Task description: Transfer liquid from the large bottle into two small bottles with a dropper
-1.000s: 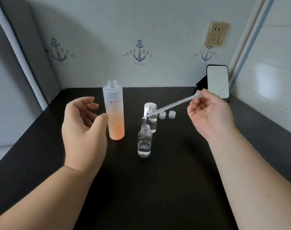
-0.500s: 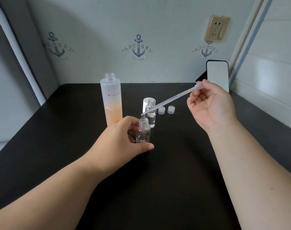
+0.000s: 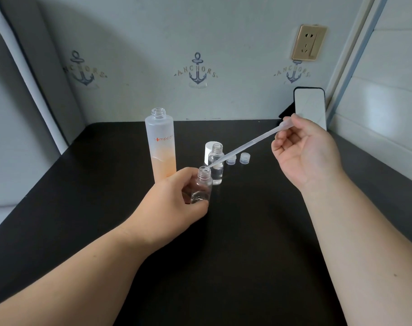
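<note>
Both hands grip — left hand (image 3: pixel 176 196) the near small bottle (image 3: pixel 202 187), right hand (image 3: pixel 303 149) the dropper (image 3: pixel 245 147) — tip at its rim.

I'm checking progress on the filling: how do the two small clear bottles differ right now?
The near small bottle is gripped by the left hand, with the dropper tip at its mouth; the far small bottle stands free on the table. The far one holds visibly more liquid. Both are clear, uncapped and upright.

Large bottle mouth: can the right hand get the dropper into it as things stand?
Probably yes. The large bottle stands uncapped with nothing above its neck; the right hand would only lift the dropper clear of the small bottle.
</note>
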Demonstrator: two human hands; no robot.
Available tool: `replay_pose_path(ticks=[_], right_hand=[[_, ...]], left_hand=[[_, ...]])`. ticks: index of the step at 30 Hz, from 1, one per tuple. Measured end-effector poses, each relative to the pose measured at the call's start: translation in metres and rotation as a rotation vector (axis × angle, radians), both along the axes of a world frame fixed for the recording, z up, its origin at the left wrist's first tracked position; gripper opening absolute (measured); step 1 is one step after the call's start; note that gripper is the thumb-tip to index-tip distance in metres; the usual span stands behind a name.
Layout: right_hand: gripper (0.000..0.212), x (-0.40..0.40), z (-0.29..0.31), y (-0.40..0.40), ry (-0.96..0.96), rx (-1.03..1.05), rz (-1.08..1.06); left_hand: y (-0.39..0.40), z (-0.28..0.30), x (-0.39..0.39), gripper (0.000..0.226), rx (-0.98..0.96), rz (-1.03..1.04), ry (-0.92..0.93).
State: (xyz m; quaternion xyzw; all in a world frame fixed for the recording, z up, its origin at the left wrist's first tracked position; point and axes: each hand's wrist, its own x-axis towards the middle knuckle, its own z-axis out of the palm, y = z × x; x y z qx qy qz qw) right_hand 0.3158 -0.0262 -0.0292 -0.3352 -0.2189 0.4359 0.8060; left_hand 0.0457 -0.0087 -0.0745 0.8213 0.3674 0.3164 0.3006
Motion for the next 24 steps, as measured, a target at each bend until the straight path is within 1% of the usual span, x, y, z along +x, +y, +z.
replay_pose_path(ticks=[6,8,10,18,21,24], right_hand=[[0.012,0.000,0.002,0.000,-0.002,-0.003,-0.011],[0.015,0.000,0.004,-0.001,-0.009,-0.006,-0.009],[0.021,0.000,0.004,-0.002,-0.024,-0.006,-0.008],[0.023,0.000,0.004,-0.003,-0.011,0.043,-0.004],[0.028,-0.001,0.003,-0.002,-0.022,0.029,-0.007],[0.029,0.000,0.003,-0.001,-0.017,0.025,-0.008]], left_hand=[[0.001,-0.001,0.001,0.032,-0.023,-0.043,-0.021],[0.003,-0.002,0.001,0.033,-0.039,-0.048,-0.026],[0.004,-0.003,0.001,0.036,-0.044,-0.049,-0.022],[0.009,-0.007,0.001,0.053,-0.045,-0.023,0.004],[0.010,-0.008,0.001,0.056,-0.037,-0.016,-0.002],[0.011,-0.008,0.002,0.056,-0.038,-0.015,-0.013]])
